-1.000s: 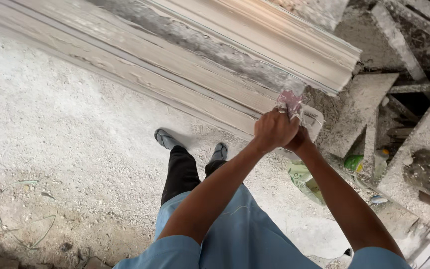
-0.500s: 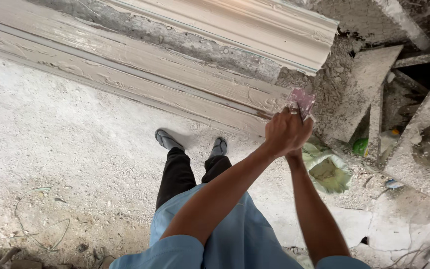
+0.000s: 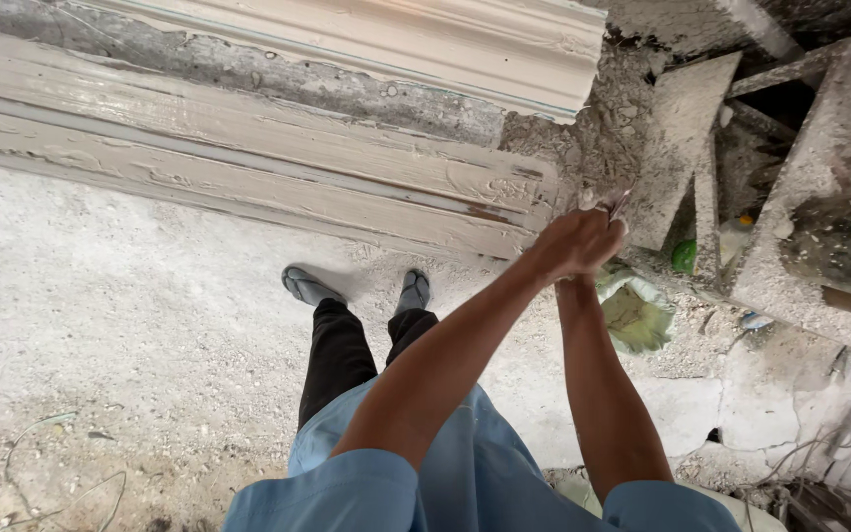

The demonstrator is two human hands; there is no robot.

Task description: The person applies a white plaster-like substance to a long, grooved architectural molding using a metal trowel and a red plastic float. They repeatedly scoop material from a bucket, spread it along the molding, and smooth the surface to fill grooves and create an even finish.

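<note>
Above the moulding (image 3: 248,187) | left hand (image 3: 568,246), right hand (image 3: 598,232) clasped on small pale crumpled object (image 3: 611,202)

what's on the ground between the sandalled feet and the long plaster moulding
In the head view, only bare, gritty white floor lies between the feet and the long plaster moulding. The clasped hands hang off to the right of that stretch.

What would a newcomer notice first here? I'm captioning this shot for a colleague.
First, the two hands clasped together at centre right, left hand over right hand, gripping a small pale object I cannot identify. Behind them, long plaster-caked grey moulding boards run across the top, and a crumpled yellow-green bag lies on the rubble below.
</note>
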